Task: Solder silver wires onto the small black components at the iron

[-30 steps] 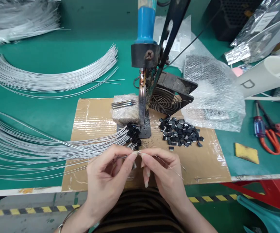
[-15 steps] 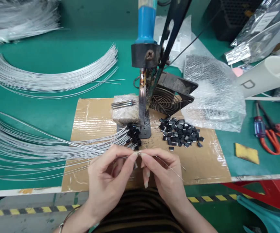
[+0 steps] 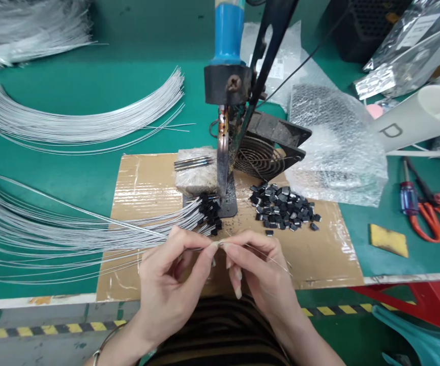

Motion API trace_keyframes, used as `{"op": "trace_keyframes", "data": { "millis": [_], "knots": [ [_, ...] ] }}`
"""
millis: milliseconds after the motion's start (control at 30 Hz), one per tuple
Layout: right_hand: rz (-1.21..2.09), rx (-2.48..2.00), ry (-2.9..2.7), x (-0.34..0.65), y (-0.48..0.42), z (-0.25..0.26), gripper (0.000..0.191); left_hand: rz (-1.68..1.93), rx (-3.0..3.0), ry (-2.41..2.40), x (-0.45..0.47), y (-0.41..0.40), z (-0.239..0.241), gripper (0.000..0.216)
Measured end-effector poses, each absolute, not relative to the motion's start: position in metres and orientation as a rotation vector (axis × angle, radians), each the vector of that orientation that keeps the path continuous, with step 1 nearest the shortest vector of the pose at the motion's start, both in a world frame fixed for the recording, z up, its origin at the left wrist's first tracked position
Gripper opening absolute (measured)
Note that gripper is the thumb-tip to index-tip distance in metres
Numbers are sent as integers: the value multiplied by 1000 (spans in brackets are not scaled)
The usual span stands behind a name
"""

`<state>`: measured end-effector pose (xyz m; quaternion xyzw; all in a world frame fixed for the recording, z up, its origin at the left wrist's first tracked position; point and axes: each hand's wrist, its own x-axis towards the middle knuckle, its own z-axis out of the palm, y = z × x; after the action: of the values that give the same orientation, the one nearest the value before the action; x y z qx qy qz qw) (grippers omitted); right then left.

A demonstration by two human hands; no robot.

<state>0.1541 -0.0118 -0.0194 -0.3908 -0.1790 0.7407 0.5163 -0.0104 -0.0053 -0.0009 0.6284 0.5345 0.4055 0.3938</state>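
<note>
My left hand pinches the end of a thin silver wire between thumb and forefinger. My right hand meets it fingertip to fingertip, pinching the same wire end, with a thin strand trailing off to the right. Both hands hover over the near edge of a taped cardboard sheet. Just beyond my fingers lies a fan of silver wires whose ends carry small black parts. A loose pile of black parts sits to the right. What sits at the pinch itself is too small to make out.
An upright soldering iron stand with a blue handle rises behind the cardboard, with a black fan beside it. Curved wire bundles lie left. Bubble wrap, red-handled scissors and a yellow pad lie right.
My hands have stayed pinched together over the cardboard's near edge, with the fingers shifting only slightly. The rest of the bench looks the same.
</note>
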Motion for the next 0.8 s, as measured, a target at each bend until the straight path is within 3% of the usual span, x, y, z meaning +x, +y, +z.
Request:
{"op": "trace_keyframes", "data": {
  "millis": [800],
  "knots": [
    [1761, -929, -317, 149, -10, -17, 11, 1122, 1621, 1408, -3, -10, -8, 16]
  ]
}}
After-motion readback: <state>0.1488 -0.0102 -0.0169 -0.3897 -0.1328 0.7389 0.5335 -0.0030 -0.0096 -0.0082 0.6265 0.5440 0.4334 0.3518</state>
